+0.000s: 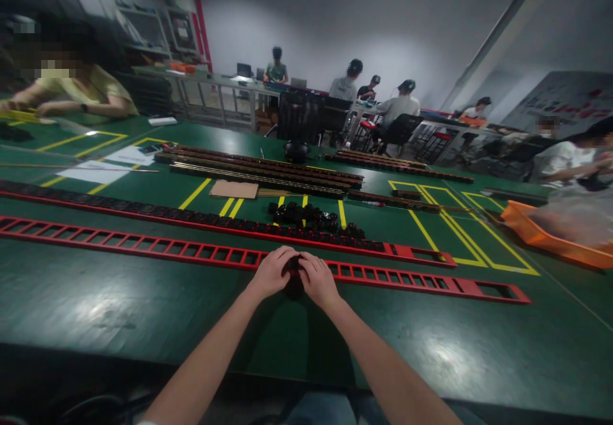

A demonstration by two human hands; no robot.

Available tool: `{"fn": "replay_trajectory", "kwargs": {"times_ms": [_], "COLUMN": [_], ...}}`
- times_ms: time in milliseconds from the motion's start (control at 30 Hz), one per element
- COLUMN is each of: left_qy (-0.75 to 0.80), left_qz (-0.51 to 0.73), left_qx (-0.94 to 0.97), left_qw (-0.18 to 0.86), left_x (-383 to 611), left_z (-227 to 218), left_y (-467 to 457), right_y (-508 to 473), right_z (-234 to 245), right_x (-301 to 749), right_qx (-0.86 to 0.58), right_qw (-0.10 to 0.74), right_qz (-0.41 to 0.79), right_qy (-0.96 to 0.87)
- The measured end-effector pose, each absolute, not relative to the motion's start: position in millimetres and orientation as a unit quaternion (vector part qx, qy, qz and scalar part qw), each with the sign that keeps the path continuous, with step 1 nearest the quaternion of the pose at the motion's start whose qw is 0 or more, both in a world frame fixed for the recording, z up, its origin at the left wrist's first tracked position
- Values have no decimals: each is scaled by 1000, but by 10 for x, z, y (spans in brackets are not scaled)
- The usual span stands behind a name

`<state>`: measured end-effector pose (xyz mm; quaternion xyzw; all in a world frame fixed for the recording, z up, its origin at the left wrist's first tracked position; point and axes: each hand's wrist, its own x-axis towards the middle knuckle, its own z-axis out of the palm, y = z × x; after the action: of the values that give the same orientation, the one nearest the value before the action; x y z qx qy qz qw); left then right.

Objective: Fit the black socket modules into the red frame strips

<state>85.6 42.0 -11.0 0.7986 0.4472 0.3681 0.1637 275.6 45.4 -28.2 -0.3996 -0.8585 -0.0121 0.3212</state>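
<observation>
My left hand and my right hand meet at the middle of the view, with their fingers closed round a small black part. The fingers cover most of it, so its exact kind is hidden. Both hands are over a long red ladder-like frame with a row of rectangular openings. Behind it runs a second red frame, its openings filled along most of its length with black square parts. Beyond that lies a loose heap of similar black parts.
The green table bears yellow tape outlines. Farther back lie long dark strips, a brown cardboard piece and white papers. An orange bin stands at right. Co-workers sit at left and right.
</observation>
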Motion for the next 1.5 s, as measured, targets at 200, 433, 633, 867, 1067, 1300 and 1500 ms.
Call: {"fn": "replay_trajectory", "kwargs": {"times_ms": [200,433,633,867,1067,1300,1500], "left_qy": [434,439,448,493,502,486,509], "left_qz": [371,345,360,312,318,302,266], "left_qx": [803,816,804,802,792,809,806], "left_qw": [171,150,153,129,139,134,145], "left_x": [861,881,871,787,776,766,782], "left_z": [-122,-133,-193,-205,-217,-130,-122], "left_y": [441,459,477,478,496,473,498], "right_y": [443,447,465,485,469,460,482], "right_z": [-271,-222,-216,-172,-142,-187,-218], "right_x": [2778,2773,2759,2738,2723,2730,2734], "right_qx": [-393,-391,-402,-419,-410,-406,-426], "right_qw": [328,335,312,311,313,301,308], "right_qz": [-8,3,12,37,31,22,32], "right_qy": [-859,-857,-861,-853,-856,-863,-850]}}
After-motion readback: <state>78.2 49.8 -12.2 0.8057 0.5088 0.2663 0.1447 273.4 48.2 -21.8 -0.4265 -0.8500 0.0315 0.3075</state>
